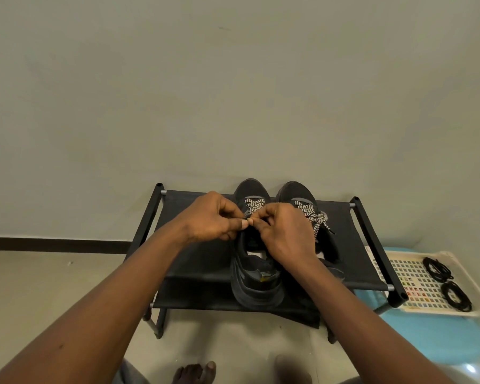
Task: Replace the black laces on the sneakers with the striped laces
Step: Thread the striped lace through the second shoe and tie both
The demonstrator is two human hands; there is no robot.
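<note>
a black fabric shoe rack [194, 259] is seen beneath the grip, with its left post well to the left of it. a bare foot [197, 372] is shown on the floor, far below the grip on the person's side. the left hand [214, 217] is held with fingers curled, thumb and forefinger narrowed onto the striped lace [255, 205] at the throat of the left sneaker [255, 281]. that pinch is met fingertip to fingertip by the right hand [283, 234], whose fingers are likewise curled and closed on the same lace. just beyond the grip the lace is seen crossed through the upper eyelets. on the near side of the grip the sneaker's open mouth and heel are shown, set on the rack's top shelf. just right of the grip, partly hidden by the right hand, the right sneaker [297, 194] is stood toe to the wall, with a second striped lace [315, 217] threaded and knotted. well right of the grip a white perforated tray [413, 275] is laid on a blue surface [427, 336]. two coiled black laces [438, 268] are kept in it, apart from each other.
</note>
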